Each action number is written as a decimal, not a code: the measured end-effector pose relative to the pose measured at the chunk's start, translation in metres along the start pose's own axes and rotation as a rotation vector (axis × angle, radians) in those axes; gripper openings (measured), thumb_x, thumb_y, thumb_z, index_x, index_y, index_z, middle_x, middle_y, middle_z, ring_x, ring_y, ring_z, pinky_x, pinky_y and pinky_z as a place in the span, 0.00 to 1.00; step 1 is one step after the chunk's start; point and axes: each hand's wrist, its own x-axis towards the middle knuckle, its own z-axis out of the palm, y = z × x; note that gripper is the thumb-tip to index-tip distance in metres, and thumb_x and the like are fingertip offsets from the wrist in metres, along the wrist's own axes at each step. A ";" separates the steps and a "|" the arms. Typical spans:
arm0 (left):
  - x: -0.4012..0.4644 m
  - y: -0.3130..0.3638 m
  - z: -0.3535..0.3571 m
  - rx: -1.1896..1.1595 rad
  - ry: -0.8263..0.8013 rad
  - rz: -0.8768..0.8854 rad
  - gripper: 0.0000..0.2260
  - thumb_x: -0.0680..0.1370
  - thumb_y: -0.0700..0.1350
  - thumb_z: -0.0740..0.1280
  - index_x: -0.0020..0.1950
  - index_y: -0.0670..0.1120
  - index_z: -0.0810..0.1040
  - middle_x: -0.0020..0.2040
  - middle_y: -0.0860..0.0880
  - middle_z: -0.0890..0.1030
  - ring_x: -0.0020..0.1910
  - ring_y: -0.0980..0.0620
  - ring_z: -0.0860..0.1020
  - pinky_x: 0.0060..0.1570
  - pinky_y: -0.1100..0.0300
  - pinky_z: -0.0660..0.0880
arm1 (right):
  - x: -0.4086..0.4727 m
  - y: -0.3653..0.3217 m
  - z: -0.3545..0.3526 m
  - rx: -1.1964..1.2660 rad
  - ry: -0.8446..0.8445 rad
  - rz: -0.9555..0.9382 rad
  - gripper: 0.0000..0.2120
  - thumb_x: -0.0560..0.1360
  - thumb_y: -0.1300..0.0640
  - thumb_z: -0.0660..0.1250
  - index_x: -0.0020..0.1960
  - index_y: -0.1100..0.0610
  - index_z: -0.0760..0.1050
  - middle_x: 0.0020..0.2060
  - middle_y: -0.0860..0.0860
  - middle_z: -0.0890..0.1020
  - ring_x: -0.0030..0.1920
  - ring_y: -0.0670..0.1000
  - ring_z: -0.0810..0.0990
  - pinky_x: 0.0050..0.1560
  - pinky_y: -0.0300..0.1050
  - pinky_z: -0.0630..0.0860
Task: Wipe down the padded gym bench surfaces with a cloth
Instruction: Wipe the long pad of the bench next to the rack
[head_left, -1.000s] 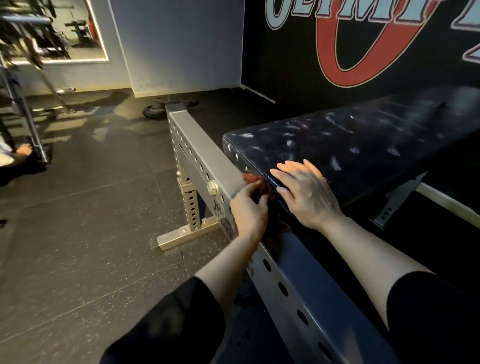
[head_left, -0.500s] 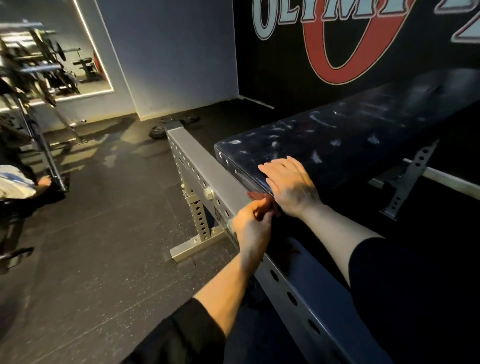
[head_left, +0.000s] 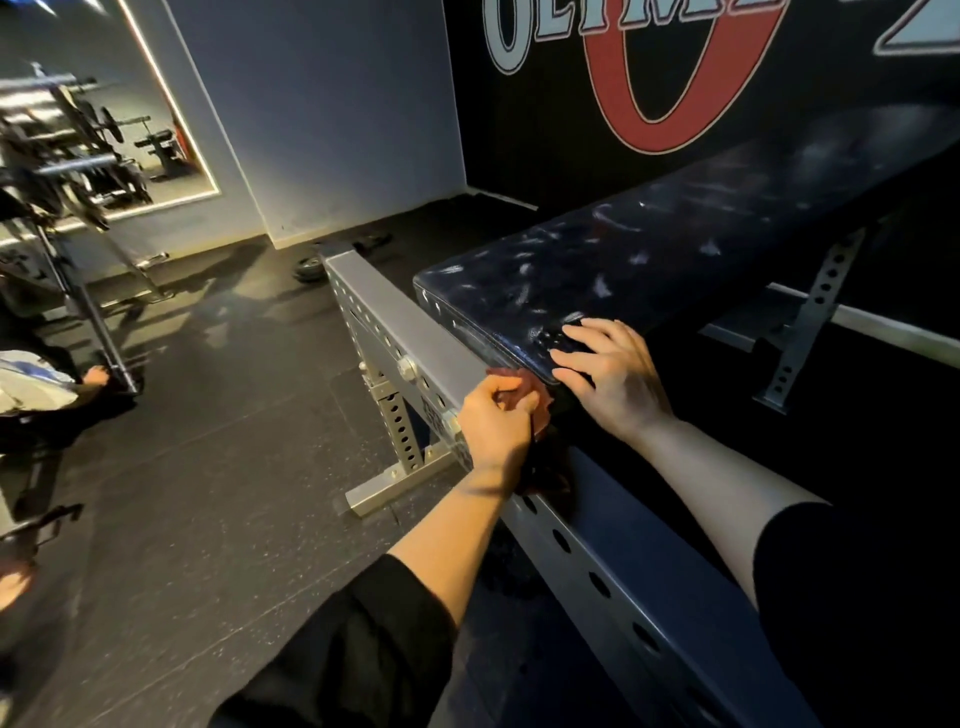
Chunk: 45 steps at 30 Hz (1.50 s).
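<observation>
Head view, centre of frame: left hand (head_left: 496, 428) clenched round a crumpled reddish cloth (head_left: 537, 410), bunched at the near corner of the black padded worktop (head_left: 649, 260) where it meets the grey perforated steel beam (head_left: 415, 338). Right hand (head_left: 613, 374) just beside, fingers straight and pressed flat on the pad's corner, gripping nothing. White smears across the pad toward upper right, apparently unwiped. Risk: cloth snagging on the beam's bolt (head_left: 407, 368), or wadding leaving streaks through poor contact.
</observation>
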 end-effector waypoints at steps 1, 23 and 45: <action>0.004 0.002 0.001 0.012 0.032 -0.024 0.08 0.71 0.38 0.72 0.47 0.48 0.81 0.46 0.51 0.82 0.47 0.53 0.80 0.53 0.56 0.78 | -0.001 -0.001 0.000 0.014 -0.001 0.018 0.12 0.73 0.53 0.68 0.53 0.55 0.83 0.59 0.54 0.80 0.64 0.57 0.73 0.68 0.59 0.65; 0.015 0.022 -0.003 0.038 0.107 -0.016 0.06 0.79 0.42 0.65 0.55 0.45 0.73 0.47 0.52 0.77 0.46 0.55 0.74 0.43 0.67 0.68 | -0.003 -0.017 -0.015 -0.112 -0.108 0.047 0.19 0.77 0.49 0.65 0.65 0.55 0.76 0.68 0.50 0.72 0.71 0.51 0.63 0.73 0.47 0.54; 0.072 0.001 -0.007 0.186 0.158 -0.023 0.09 0.75 0.37 0.67 0.52 0.44 0.84 0.50 0.47 0.83 0.48 0.51 0.80 0.50 0.68 0.70 | 0.071 -0.029 0.020 -0.138 -0.275 -0.193 0.20 0.80 0.49 0.57 0.71 0.50 0.69 0.71 0.50 0.68 0.73 0.50 0.60 0.75 0.47 0.47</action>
